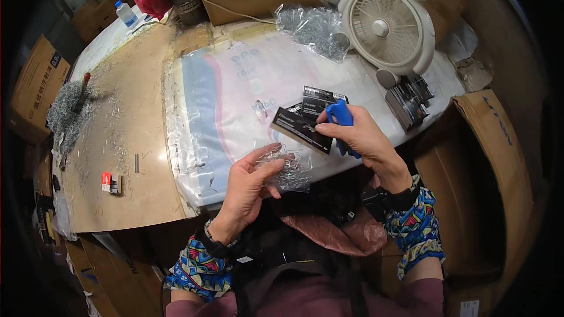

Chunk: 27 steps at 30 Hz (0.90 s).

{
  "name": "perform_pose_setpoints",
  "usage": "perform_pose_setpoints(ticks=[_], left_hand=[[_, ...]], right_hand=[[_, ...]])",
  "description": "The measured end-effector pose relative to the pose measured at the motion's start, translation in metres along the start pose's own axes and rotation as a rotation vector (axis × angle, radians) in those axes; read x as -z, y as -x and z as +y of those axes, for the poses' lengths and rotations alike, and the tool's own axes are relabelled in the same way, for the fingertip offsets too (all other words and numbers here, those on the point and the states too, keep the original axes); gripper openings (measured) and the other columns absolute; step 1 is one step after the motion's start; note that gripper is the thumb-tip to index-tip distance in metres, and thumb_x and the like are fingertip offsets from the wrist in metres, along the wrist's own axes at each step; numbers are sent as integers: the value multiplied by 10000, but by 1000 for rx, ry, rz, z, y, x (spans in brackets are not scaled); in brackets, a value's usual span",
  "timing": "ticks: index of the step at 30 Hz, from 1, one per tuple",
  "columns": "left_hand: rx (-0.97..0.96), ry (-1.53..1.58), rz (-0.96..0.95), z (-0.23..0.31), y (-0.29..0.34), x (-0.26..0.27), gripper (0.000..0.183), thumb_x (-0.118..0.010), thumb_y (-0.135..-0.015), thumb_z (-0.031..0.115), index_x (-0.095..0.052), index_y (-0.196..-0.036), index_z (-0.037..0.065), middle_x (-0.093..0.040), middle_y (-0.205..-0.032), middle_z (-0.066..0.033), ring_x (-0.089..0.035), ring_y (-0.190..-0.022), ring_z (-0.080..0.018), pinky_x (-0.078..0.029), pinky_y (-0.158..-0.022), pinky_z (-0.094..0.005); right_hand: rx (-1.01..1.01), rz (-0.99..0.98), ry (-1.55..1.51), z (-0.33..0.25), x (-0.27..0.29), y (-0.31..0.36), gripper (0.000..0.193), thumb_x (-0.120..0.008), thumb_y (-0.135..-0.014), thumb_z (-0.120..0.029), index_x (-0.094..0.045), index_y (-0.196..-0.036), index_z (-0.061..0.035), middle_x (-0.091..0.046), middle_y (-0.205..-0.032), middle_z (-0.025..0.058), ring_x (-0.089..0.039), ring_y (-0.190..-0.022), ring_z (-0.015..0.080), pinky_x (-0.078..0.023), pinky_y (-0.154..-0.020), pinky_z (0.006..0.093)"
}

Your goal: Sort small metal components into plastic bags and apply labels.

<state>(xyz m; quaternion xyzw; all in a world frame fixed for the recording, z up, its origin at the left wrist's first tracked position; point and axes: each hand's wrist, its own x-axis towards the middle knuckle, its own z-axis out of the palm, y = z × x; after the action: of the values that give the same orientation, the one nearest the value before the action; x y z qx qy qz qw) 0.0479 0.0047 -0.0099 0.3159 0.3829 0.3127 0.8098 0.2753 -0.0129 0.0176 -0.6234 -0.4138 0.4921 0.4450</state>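
Observation:
My left hand [249, 179] is closed on a small clear plastic bag [289, 171] with thin shiny metal pieces inside. In my right hand [367, 135] are a blue hand-held stapler [339, 118] and a black printed card [301, 129], pinched between thumb and fingers. The card is tilted just above and beyond the bag, apart from my left hand. Behind it, more black cards [323, 98] lie on the plastic-covered table. The stapler's lower end is partly hidden by my right hand.
A white fan [385, 26] stands at the far right, beside a stack of black cards [406, 105] and a large clear bag of metal pieces [311, 30]. Tangled metal pieces [69, 108] and a small red-and-white box [111, 184] sit leftward. An open carton [490, 141] borders the right.

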Motion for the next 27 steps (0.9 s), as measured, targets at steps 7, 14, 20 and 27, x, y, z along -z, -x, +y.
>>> perform_pose_setpoints(ticks=[7,14,20,27], left_hand=[[-8,-42,-32,-6,2,-1,363,-666,-833,95,-551,-1142,-57,-666,-958,-111,-627,-677,-103,-496,-425,-196],[-18,-31,64,-15,1,5,250,-670,-854,187,-632,-972,-31,-667,-852,-83,-599,-602,-87,-442,-388,-197],[-262,-193,127,-25,4,-6,237,-669,-860,166,-663,-915,-65,-656,-787,-77,-554,-558,-78,-440,-398,-209],[-355,-219,163,-31,7,-17,213,-647,-872,139,-664,-934,-65,-670,-823,-100,-570,-589,-94,-473,-413,-222]], right_hand=[[64,-160,152,-5,-16,1,227,-723,-775,-181,-640,-922,-30,-578,-749,-5,-499,-633,48,-395,-542,201],[267,-124,302,10,-23,-7,283,-705,-766,-237,-627,-869,14,-624,-738,109,-606,-714,157,-476,-654,298],[301,398,-77,0,-35,-9,439,-628,-861,-411,-590,-826,24,-602,-625,69,-578,-577,153,-454,-539,311],[345,429,-139,8,-65,0,473,-546,-916,-445,-543,-780,8,-540,-611,21,-471,-584,94,-398,-544,264]])
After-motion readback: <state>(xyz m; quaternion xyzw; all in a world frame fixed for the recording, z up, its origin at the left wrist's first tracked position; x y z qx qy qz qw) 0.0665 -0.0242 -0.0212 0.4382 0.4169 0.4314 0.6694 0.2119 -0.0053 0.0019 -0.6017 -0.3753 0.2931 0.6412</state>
